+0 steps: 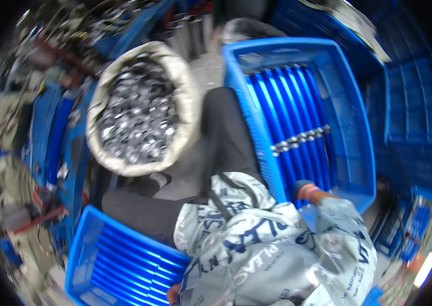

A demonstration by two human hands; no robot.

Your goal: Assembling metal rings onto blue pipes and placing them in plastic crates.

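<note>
My right hand (pixel 304 188), in a dark glove with orange bands, is at the near end of the right blue crate (pixel 357 117), close to the ends of the blue tubes (pixel 290 109) inside. Blur hides its fingers and whether they touch a tube. The tubes lie side by side, with a row of shiny metal fittings (pixel 301 138) across them. Only a sliver of my left hand (pixel 173 294) shows at the lower edge, beside the left blue crate (pixel 79 250); the printed plastic apron (pixel 256 250) covers the rest. More blue tubes (pixel 129 265) fill that crate.
A pale fabric sack (pixel 184 97) full of shiny metal rings (pixel 139 112) stands ahead, left of my knee. Stacked blue crates (pixel 412 102) line the far right. A blue metal frame (pixel 75 168) and cluttered shelves border the left. Metal cylinders (pixel 190 35) stand at the back.
</note>
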